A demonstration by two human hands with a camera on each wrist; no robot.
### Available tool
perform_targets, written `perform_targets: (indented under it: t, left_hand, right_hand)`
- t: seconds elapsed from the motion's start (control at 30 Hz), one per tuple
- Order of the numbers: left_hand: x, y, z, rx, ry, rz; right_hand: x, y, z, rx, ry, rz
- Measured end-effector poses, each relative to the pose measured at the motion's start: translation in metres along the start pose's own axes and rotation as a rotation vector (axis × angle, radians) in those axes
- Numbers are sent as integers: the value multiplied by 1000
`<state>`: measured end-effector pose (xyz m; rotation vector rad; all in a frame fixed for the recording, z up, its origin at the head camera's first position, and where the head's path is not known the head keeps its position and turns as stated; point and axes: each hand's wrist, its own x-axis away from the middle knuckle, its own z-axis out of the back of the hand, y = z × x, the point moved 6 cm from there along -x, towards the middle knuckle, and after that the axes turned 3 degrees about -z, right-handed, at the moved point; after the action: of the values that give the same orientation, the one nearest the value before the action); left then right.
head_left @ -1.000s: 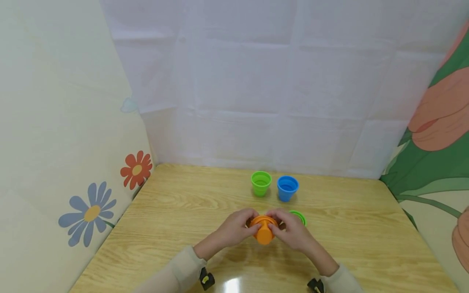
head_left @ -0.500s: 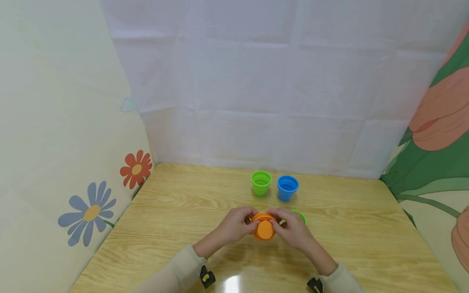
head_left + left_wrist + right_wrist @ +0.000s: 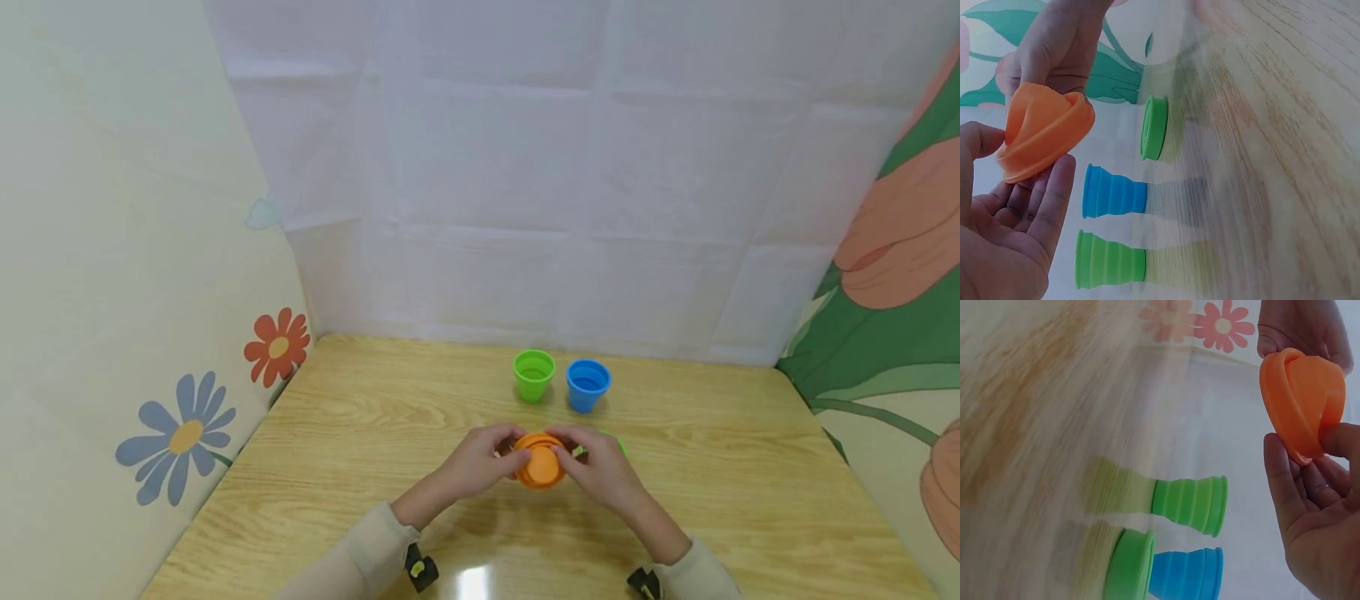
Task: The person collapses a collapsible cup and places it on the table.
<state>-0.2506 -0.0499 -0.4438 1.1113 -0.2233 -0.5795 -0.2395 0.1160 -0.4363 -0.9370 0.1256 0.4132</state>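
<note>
Head view: orange cup [image 3: 543,467] gripped over the surface [image 3: 337,450] by left hand [image 3: 483,460] and right hand [image 3: 606,471] fingers; bare insides shown by green cup [image 3: 534,378] and blue cup [image 3: 587,387]. Left wrist: orange cup's wall is folded. Right wrist: squat green thing [image 3: 1127,569] seen, maybe a collapsed cup.

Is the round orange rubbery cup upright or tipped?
Tipped: the round orange rubbery cup shows the head camera its flat base, not its opening.

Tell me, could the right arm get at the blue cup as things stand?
Probably not straight away: the right grip is taken up holding the orange cup. With that let go, likely yes, since the blue cup stands upright just beyond and nothing covers it in the head view.
</note>
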Motion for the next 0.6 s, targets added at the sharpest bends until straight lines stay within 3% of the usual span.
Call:
perform_targets:
  t: [0.13,0.4,0.6]
  left_hand:
    - [0,-3,0,41,-4,33]
    - [1,0,4,142,23,23]
    - [2,1,3,188,13,21]
  right_hand:
    - [0,6,0,-106,-28,-58]
    - [3,15,2,-390,-155,-151]
    - [3,11,6,-355,-192,-149]
